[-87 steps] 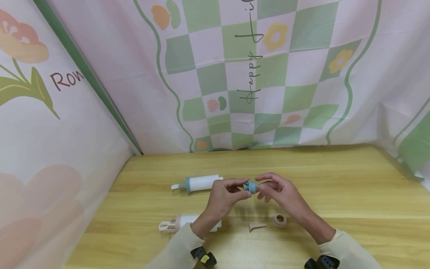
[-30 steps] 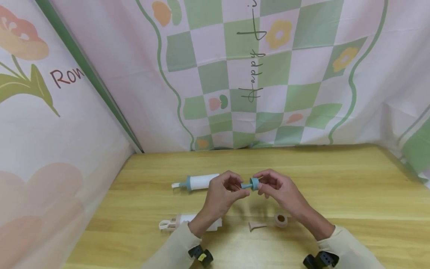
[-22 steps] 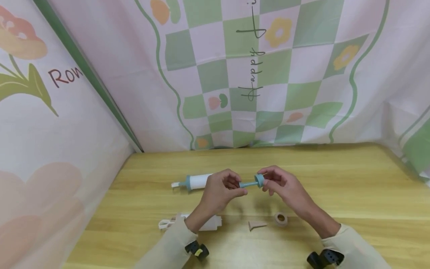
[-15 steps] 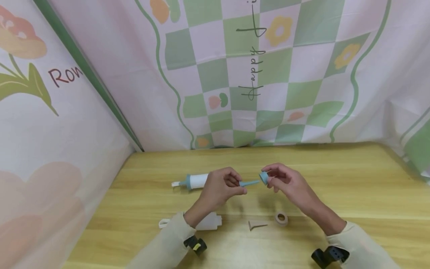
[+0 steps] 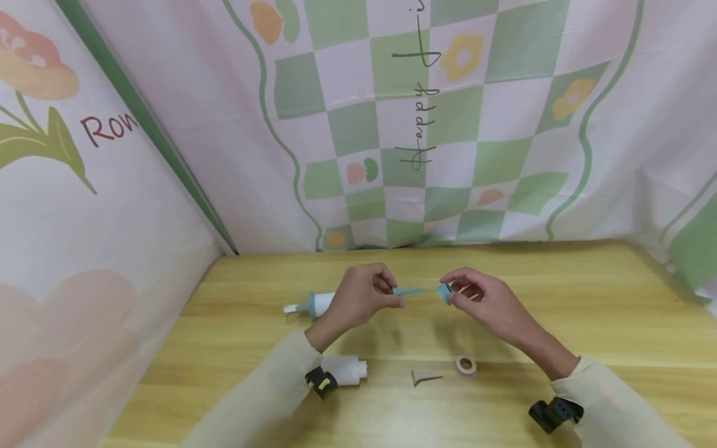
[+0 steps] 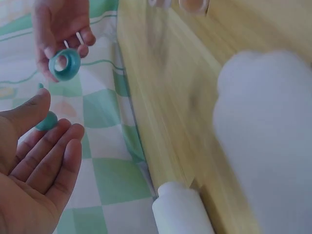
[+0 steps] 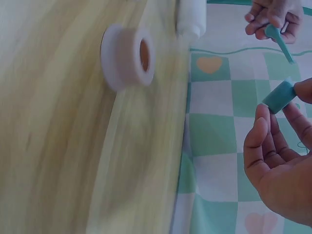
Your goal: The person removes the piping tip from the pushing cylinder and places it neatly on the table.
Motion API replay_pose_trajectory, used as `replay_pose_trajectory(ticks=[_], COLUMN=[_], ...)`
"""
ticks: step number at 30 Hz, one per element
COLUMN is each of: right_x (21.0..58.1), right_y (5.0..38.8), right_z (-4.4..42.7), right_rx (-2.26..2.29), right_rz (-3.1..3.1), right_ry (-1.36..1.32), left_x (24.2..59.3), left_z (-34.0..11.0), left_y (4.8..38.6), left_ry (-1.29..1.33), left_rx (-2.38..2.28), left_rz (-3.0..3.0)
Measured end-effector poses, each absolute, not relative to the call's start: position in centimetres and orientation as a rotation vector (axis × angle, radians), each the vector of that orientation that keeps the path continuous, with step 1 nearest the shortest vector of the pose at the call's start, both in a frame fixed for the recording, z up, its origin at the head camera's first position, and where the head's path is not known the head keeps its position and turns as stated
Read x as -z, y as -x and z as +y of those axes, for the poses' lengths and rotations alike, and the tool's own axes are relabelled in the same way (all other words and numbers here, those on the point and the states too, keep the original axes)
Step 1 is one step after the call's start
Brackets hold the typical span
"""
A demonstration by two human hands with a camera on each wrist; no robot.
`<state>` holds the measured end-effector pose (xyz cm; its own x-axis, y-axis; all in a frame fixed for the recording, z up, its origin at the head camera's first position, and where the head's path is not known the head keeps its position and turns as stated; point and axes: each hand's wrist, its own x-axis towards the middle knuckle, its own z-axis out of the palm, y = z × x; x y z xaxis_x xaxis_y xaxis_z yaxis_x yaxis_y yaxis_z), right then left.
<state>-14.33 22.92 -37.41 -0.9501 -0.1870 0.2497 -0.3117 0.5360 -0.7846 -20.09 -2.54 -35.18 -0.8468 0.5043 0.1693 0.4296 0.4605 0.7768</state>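
My left hand (image 5: 358, 297) pinches the wide end of a small teal nozzle (image 5: 410, 290), its narrow tip pointing right. My right hand (image 5: 490, 306) holds a teal ring cap (image 5: 444, 294) between thumb and fingers, a short gap away from the nozzle tip. In the left wrist view the hole through the ring cap (image 6: 72, 73) shows. From the right wrist, the nozzle (image 7: 280, 43) looks long and tapered, with a rounded wide end. Both pieces are held above the table.
A white bottle with a teal collar (image 5: 322, 303) lies behind my left hand, partly hidden. Another white bottle (image 5: 348, 369) lies nearer, partly covered by my left sleeve. A beige nozzle (image 5: 427, 376) and a beige ring cap (image 5: 466, 374) rest on the wooden table (image 5: 560, 311).
The teal nozzle and ring cap, together at first, have come apart, with the nozzle drawn out of the ring. Both hands have moved slightly farther forward over the table.
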Motion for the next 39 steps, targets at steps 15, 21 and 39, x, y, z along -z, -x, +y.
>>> replay_pose_trajectory(ticks=[15, 21, 39], right_x=[37.1, 37.0, 38.9], right_y=[15.5, 16.1, 18.7], right_z=[23.4, 23.7, 24.2], right_rx=[-1.181, -1.147, -1.076], right_rz=[-2.717, -2.751, -2.9], right_ry=[-0.468, -0.467, -0.441], left_x=[35.1, 36.0, 38.4], left_z=[-2.0, -1.3, 0.8], left_y=[24.1, 24.9, 26.2], left_ry=[-0.831, -0.841, -0.869], left_rx=[-1.25, -1.236, -0.979], left_rz=[2.654, 2.645, 2.677])
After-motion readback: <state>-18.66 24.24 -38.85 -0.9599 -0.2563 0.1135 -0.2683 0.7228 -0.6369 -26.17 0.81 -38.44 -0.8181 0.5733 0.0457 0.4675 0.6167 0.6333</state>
